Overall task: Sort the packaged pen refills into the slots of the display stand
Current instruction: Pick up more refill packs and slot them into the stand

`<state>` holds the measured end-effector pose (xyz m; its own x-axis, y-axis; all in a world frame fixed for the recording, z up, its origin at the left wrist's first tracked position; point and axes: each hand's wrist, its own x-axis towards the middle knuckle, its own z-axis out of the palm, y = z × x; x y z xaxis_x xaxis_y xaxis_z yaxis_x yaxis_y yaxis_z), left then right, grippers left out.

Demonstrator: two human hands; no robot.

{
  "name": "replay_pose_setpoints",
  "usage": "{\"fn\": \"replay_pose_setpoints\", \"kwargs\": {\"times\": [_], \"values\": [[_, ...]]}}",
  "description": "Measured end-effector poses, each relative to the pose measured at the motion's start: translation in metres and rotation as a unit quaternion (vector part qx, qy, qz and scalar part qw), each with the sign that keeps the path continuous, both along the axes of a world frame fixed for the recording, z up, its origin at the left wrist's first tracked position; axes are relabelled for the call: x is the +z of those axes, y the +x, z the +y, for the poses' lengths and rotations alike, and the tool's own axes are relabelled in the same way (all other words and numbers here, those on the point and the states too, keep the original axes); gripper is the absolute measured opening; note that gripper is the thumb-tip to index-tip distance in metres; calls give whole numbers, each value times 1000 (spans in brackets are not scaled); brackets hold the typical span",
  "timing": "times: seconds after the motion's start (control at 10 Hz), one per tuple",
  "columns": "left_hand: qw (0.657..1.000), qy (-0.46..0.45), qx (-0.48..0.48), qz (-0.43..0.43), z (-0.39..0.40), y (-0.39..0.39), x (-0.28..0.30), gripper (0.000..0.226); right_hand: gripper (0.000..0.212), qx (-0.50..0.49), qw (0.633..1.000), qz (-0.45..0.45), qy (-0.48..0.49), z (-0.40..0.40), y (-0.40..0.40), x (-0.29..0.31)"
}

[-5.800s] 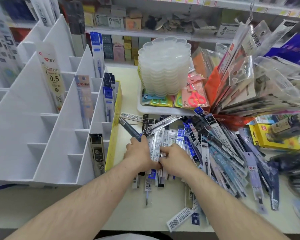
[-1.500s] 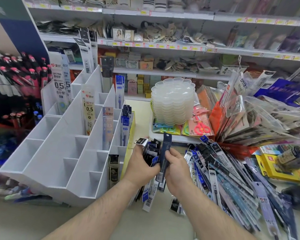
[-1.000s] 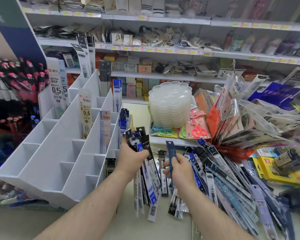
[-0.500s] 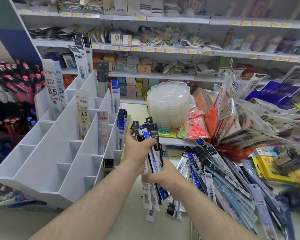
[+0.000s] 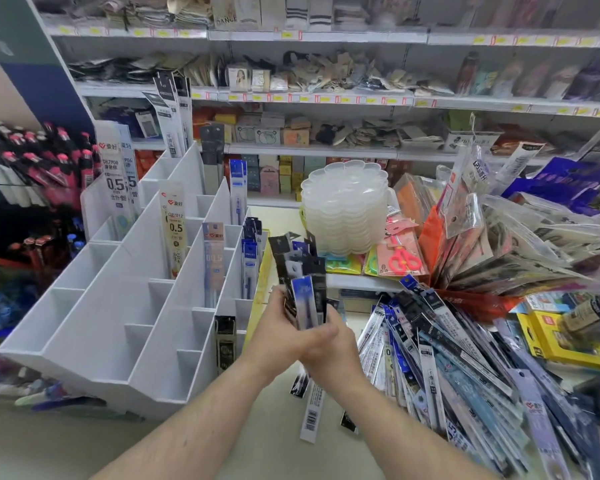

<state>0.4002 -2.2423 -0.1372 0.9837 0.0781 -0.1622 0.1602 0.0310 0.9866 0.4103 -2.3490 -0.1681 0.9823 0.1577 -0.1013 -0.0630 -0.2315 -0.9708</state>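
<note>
A white stepped display stand (image 5: pixel 118 306) with many slots fills the left; a few slots hold upright refill packs (image 5: pixel 212 261). My left hand (image 5: pixel 278 337) and my right hand (image 5: pixel 329 348) are clasped together around a bundle of packaged pen refills (image 5: pixel 303 282), held upright just right of the stand. The bundle fans out above my fingers, with black and blue headers. A large loose heap of refill packs (image 5: pixel 447 368) lies on the counter to the right.
A stack of clear plastic palettes (image 5: pixel 343 209) stands behind my hands on a white tray. Packaged scissors (image 5: pixel 400 259) and fanned stationery bags lie at the right. A yellow box (image 5: pixel 565 341) sits at the far right. Store shelves rise behind.
My right hand came up from under the bundle and closed on it beside my left hand. The packs are gathered more tightly and held upright.
</note>
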Motion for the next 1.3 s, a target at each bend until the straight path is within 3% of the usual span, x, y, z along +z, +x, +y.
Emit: {"fn": "replay_pose_setpoints", "kwargs": {"times": [0.2,0.3,0.4,0.6,0.7,0.8,0.9,1.0,1.1,1.3], "values": [[997,38,35,-60,12,-10,-12,70,37,85,985,-138,-61,6,-1,-21],[996,51,45,-66,15,-12,-22,71,65,35,997,-55,-31,15,-4,-31],[993,79,52,-74,19,-15,-31,79,47,29,999,-36,-21,17,-9,-44],[993,88,44,-69,25,-17,-46,86,61,66,995,31,-72,12,-12,-55],[992,96,47,-68,22,-16,-47,83,57,61,995,30,-77,14,-10,-55],[992,76,83,-56,22,-12,-43,74,45,68,991,23,-113,22,-10,-46],[993,28,107,-46,24,-6,-30,62,41,49,997,20,-58,23,-14,-34],[993,-39,106,-34,30,-1,-6,57,56,81,996,39,-7,12,-16,-6],[994,-92,44,-43,36,5,23,40,65,166,985,54,16,-2,-12,23],[982,-188,-16,-20,42,12,63,35,67,212,975,63,-14,-4,-8,71]]}}
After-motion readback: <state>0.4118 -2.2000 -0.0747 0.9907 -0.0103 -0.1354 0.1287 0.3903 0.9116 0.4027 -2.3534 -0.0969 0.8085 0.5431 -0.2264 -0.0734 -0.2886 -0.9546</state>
